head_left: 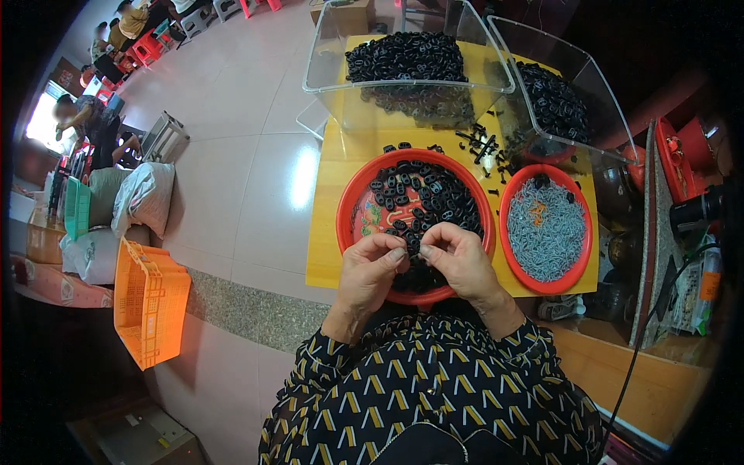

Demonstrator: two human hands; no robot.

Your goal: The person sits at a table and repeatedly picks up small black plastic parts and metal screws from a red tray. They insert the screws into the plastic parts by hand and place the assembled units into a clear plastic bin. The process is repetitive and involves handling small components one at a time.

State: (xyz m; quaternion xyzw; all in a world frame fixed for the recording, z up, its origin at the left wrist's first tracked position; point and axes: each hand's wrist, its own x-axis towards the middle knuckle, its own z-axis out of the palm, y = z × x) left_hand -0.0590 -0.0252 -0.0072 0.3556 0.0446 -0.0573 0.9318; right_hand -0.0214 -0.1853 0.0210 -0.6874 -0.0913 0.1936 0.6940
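My left hand (370,273) and my right hand (465,265) meet over the near part of a round red tray (346,190). Thumb and fingertips are pinched together on each hand, almost touching. Whatever they pinch is too small and dark to make out against the black pieces behind. Small black oval plastic pieces (446,198) with holes fill much of the tray, mostly its right side. To the right, a second red tray (505,232) holds a heap of small grey metal screws (546,240), with a few orange bits and black pieces on top.
Both trays stand on a yellow tabletop (322,248). Behind them are two clear plastic bins (496,87) (601,85) of black parts, with loose black pieces (484,147) nearby. An orange crate (151,306) and stuffed sacks (145,198) lie left. People sit far off.
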